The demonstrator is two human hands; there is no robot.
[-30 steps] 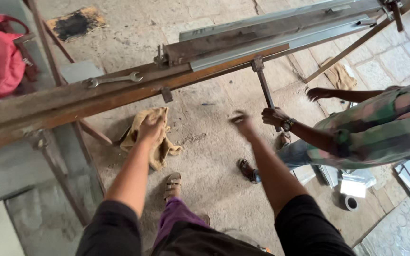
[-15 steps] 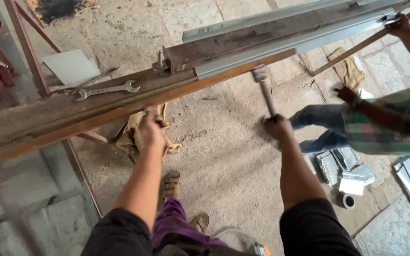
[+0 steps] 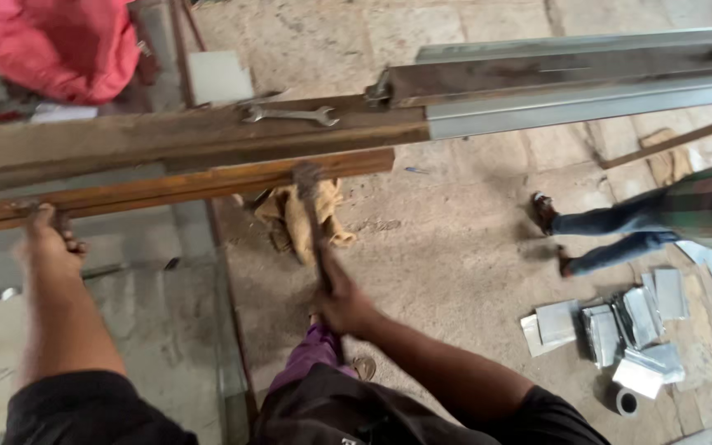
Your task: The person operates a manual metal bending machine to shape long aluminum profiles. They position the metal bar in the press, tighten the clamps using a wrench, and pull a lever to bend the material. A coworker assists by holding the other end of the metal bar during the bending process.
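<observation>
At the near edge of a long metal bending rig, two bare arms in black sleeves reach up from the bottom of the view. The right hand [image 3: 341,303] has its fingers clenched round the lower end of a dark lever handle [image 3: 313,227]; the handle's long axis runs near-to-far, leaning slightly left, and its far end meets the rusty brown beam [image 3: 208,183] that crosses the scene left to right. The left hand [image 3: 49,243] sits well apart to the left, fingers curled over the near edge of that same beam; motion blur hides exactly what it grips, though it looks closed on a short stub there. So the handle lies directly beyond the right hand and rises away from it, and the right hand is the one on it; the left is on the beam only. On the upper bar of the rig an open-ended spanner [image 3: 292,115] lies flat, parallel to the beam. A grey sheet-metal strip [image 3: 587,103] extends right from the clamp. Under the rig a tan rag [image 3: 302,216] lies on the stone floor [image 3: 455,247]. A red bag [image 3: 55,45] sits far left. At right, another person's legs [image 3: 620,235] in jeans stand near a heap of folded metal pieces [image 3: 620,325].
</observation>
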